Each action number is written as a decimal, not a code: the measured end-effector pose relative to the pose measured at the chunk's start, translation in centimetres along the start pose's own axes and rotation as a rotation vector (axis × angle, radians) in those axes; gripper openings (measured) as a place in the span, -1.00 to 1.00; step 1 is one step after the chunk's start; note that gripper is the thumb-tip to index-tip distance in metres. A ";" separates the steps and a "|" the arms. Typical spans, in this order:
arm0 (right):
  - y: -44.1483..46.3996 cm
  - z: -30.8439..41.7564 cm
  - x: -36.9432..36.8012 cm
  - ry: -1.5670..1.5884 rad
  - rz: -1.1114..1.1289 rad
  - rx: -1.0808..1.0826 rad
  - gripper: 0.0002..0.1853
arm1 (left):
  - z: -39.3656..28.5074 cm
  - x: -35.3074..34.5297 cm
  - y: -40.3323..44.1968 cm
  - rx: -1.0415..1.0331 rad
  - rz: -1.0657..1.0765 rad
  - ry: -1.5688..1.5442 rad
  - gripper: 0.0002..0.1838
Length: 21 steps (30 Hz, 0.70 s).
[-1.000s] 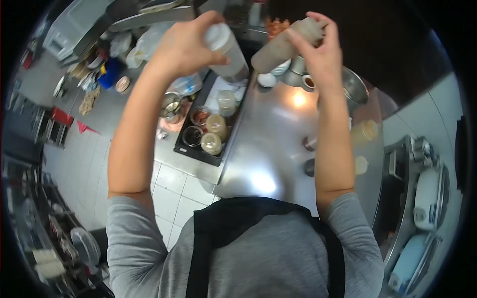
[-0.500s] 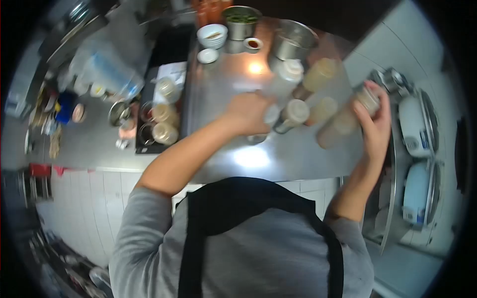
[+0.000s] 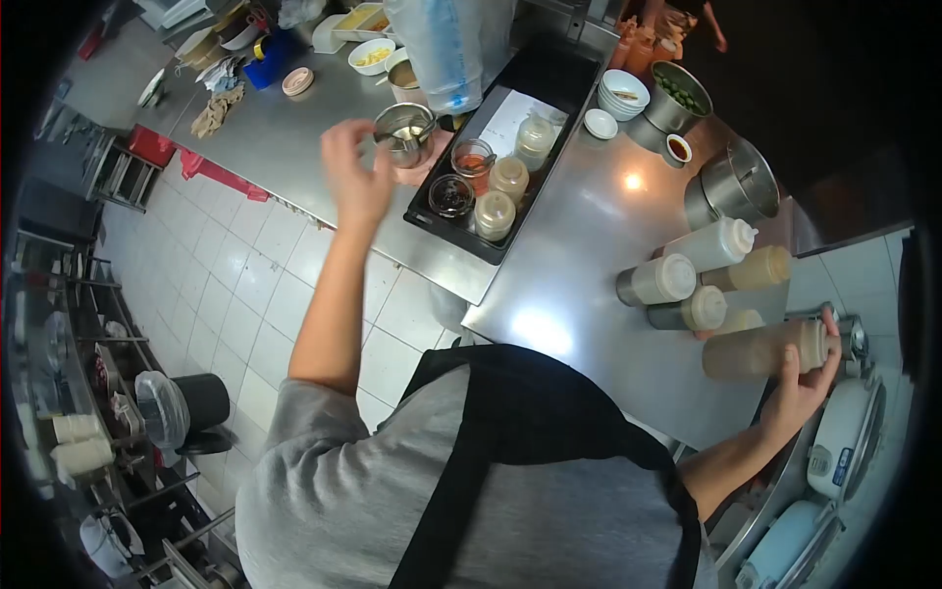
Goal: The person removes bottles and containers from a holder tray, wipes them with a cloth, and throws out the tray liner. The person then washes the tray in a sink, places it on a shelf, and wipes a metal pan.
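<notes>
My left hand (image 3: 355, 179) is raised over the edge of the left counter, slightly blurred, thumb and fingers apart with nothing between them. Just beyond it stands a small metal pot (image 3: 404, 134) with utensils in it, on a pinkish cloth (image 3: 429, 169). At the right, my right hand (image 3: 807, 368) grips a squeeze bottle (image 3: 751, 350) of brownish contents by its cap end. Beside that bottle, several more squeeze bottles stand together, among them a clear one with a white cap (image 3: 711, 243) and a yellowish one (image 3: 756, 268).
A black tray (image 3: 417, 218) holds capped bottles and jars between the counters. Stacked white bowls (image 3: 623, 90), a metal pot of green pieces (image 3: 679, 96), a sauce dish (image 3: 678, 148) and a large steel pot (image 3: 743, 182) line the back. Another person's hand (image 3: 721, 42) shows at the top.
The view has turned left. My left hand has left the squeeze bottles and swung across to the metal pot on the left counter. My right hand still holds its bottle.
</notes>
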State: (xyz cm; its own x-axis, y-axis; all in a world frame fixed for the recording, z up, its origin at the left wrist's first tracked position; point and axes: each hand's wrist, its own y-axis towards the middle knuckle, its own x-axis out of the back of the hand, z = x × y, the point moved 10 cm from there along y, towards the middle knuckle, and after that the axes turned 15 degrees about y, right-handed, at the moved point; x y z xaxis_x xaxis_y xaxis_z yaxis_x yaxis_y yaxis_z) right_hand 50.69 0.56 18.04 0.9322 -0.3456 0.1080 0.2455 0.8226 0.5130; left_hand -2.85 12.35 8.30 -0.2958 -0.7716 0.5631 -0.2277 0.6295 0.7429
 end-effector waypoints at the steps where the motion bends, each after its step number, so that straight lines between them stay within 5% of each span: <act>1: 0.0 0.0 -0.8 0.004 0.018 -0.014 -0.39 | 4.1 -1.0 -1.3 0.115 0.057 0.076 -0.68; 5: -0.1 -0.1 -3.3 0.008 0.067 -0.039 -0.33 | 8.1 -5.2 -5.3 0.014 0.260 0.302 -0.52; 8: -0.2 -0.3 -4.9 0.053 0.095 -0.070 -0.31 | 9.5 -10.5 -8.7 -0.095 0.514 0.106 -0.59; 9: -0.3 -0.2 -5.7 0.067 0.095 -0.070 -0.31 | 9.3 -9.7 -8.5 -0.097 0.390 0.152 -0.69; 12: -0.3 -0.1 -7.8 0.130 0.124 -0.053 -0.32 | 14.6 -9.9 -9.5 0.379 0.555 0.044 -0.74; 15: -0.4 -0.5 -9.9 0.174 0.167 -0.056 -0.32 | 16.3 -7.3 -9.7 0.456 0.398 -0.047 -0.75; 21: -1.3 -1.2 -12.8 0.161 0.171 -0.110 -0.31 | 16.5 -10.0 -5.0 0.045 0.406 -0.099 -0.50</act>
State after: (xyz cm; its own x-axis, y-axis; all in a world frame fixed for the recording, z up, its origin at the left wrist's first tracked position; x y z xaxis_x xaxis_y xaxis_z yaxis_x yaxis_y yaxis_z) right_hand 38.73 4.46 15.00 0.9908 -0.1280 0.0436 0.0999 0.9103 0.4018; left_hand -14.02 18.42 -7.05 -0.4569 -0.4488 0.7680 -0.1137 0.8858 0.4500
